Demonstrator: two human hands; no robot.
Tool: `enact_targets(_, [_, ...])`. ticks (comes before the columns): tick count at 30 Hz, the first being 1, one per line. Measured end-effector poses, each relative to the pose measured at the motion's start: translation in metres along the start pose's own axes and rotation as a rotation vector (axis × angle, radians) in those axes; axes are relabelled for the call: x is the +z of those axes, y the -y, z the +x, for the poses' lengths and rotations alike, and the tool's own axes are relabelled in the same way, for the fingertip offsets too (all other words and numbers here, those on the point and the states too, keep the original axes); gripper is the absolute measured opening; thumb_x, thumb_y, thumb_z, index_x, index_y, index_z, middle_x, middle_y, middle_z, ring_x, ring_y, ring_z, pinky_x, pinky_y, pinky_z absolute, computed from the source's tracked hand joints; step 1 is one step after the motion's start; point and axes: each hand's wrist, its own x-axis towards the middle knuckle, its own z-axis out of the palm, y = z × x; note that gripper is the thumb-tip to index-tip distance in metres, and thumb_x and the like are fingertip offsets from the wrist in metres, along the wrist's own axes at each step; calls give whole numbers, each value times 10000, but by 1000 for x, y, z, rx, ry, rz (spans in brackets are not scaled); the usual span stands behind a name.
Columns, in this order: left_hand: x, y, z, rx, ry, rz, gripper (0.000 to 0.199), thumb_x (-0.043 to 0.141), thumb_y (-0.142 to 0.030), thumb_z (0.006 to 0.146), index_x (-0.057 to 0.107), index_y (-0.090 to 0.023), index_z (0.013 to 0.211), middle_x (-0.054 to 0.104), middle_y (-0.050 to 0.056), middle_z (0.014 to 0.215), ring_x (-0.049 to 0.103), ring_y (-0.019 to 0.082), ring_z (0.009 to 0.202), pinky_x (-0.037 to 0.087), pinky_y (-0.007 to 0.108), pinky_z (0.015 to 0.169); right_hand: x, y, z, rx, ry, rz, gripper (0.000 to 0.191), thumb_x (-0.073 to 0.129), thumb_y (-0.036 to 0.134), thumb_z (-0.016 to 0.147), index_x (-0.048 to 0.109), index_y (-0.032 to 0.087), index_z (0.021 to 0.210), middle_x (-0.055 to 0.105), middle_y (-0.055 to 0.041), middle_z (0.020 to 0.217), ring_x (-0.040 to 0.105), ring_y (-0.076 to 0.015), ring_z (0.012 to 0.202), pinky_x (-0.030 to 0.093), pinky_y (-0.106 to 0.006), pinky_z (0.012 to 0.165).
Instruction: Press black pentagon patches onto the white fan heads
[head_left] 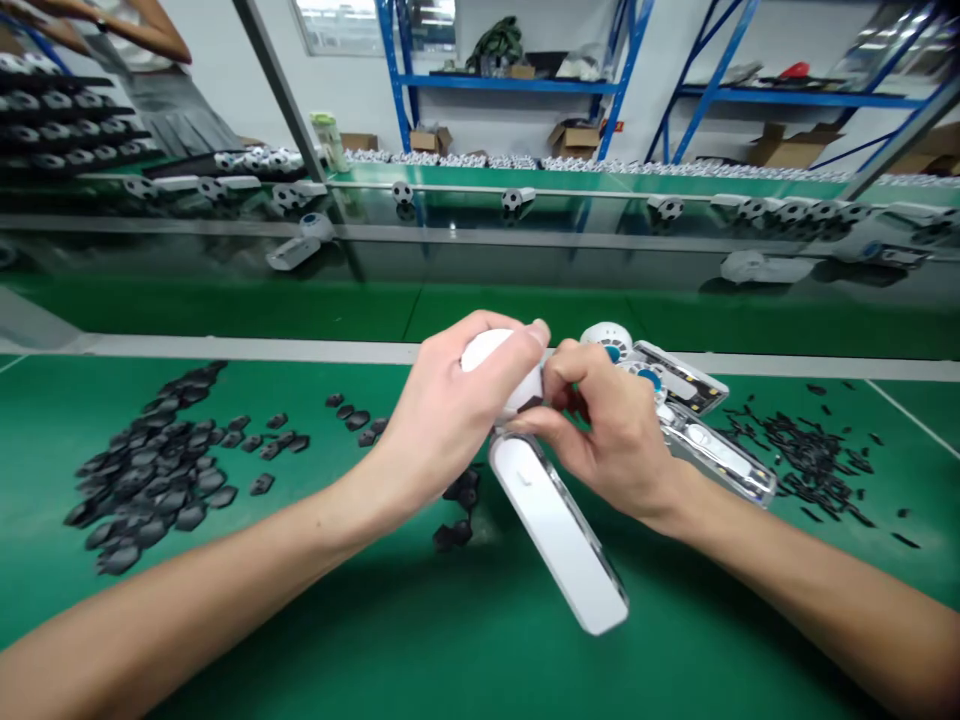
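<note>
My left hand (450, 410) grips a white rounded dome (495, 350) joined to a long white housing (559, 530) with a clear edge, which hangs down toward me over the green mat (315, 620). My right hand (607, 430) pinches at the dome's lower edge, where a small black patch (530, 404) shows between the fingers. Another two white housings with clear casings (709, 450) lie just beyond my right hand. A loose heap of black polygonal patches (150, 470) lies left of my left hand, and small black strips (810, 450) lie to the right.
A few black patches (457, 505) lie under the hanging housing. Beyond the mat's far edge runs a green conveyor belt (525, 310) carrying white units with football-patterned domes (664, 207). A co-worker's arms (135, 25) show at top left, and blue shelving (510, 85) stands behind.
</note>
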Motion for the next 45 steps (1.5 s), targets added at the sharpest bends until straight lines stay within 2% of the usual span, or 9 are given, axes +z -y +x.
enact_targets(3, [-5,2,11,100,4,27,275,741,-469,922,702,-203,865,677,29,860,592,185,741,454,293,584,-9,4,12,122,27,34,398,666,601,1050,530,245,935,612,20,766,538,-142,620,400,-289,568])
enact_targets(7, [-24,5,37,425,-170,83,327,828,-536,906,677,-246,898,670,21,865,628,209,770,515,356,667,-21,16,23,178,-6,53,258,703,462,1056,632,252,924,697,-8,809,599,-163,654,446,-303,594])
enact_targets(11, [-38,13,55,740,-319,251,241,812,-430,961,659,-244,941,650,38,960,611,211,829,514,377,751,-14,26,8,104,583,89,80,738,262,1044,745,243,966,798,4,931,730,-179,811,469,-297,695])
enact_targets(14, [-39,23,56,740,-268,383,221,787,-435,982,648,-263,995,672,35,1051,623,220,925,507,370,841,-2,29,-8,76,857,82,48,756,228,1031,779,236,1071,807,-2,1037,754,-197,942,442,-298,717])
enact_targets(21, [-39,35,57,613,-129,397,306,769,-584,977,636,-309,1006,669,4,1090,597,220,979,478,399,913,10,31,-15,87,1009,-8,50,753,276,1035,786,240,1049,781,6,1050,721,-224,1001,354,-326,669])
enact_targets(30, [-39,37,61,648,-156,418,238,733,-491,997,624,-280,991,688,15,1053,613,221,909,467,374,839,17,27,-23,71,886,42,84,826,261,980,748,233,971,774,19,955,705,-196,891,394,-309,667])
enact_targets(38, [-39,34,54,579,-145,388,249,739,-468,1019,642,-239,1016,698,42,1064,665,227,938,485,327,850,0,23,-27,-528,243,4,252,550,142,1115,755,208,984,816,3,956,681,-163,784,492,-351,649])
enact_targets(42, [-40,32,53,558,-123,303,278,560,-456,1119,659,-229,993,705,31,964,653,211,893,488,309,844,-12,21,-26,-640,195,-77,254,613,115,1074,798,253,967,833,1,1014,730,-177,842,572,-349,677])
enact_targets(45, [-44,30,56,505,-123,303,281,538,-430,1126,696,-208,1058,740,20,1043,667,207,985,479,288,895,-14,18,-23,-626,214,-67,290,561,112,1101,797,255,1012,837,-5,1114,772,-174,945,632,-323,780])
